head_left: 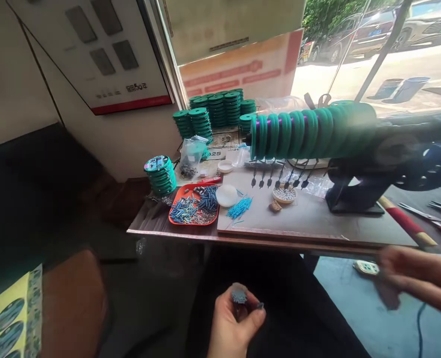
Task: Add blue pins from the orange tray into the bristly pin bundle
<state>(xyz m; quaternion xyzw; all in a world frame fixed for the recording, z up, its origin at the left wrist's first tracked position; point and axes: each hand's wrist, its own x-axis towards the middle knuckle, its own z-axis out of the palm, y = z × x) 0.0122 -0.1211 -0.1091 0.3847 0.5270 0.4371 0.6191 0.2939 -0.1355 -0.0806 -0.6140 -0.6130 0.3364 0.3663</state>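
My left hand (232, 325) is closed in front of my lap, wrapped around a bundle of small grey pieces (239, 295) seen end-on. A small dark piece (260, 306) shows at the thumb tip; its kind is not clear. Off to the right, near the table's front edge, my right hand (418, 278) is smeared by motion. A dark blur hangs under its fingers, and I cannot make out whether it is held. Above the table, green spools (310, 132) sit in a row on a black machine (358, 189), with short dark tags (269, 183) dangling from them.
An orange tray (173, 219) holds small blue, dark and silver parts. Beside it lie a white disc (227, 195), light-blue sticks (240, 208) and a bowl of white bits (284, 194). Stacked green spools (216, 112) stand behind. Scissors (429, 216) and a red-wrapped stick (407, 223) lie right.
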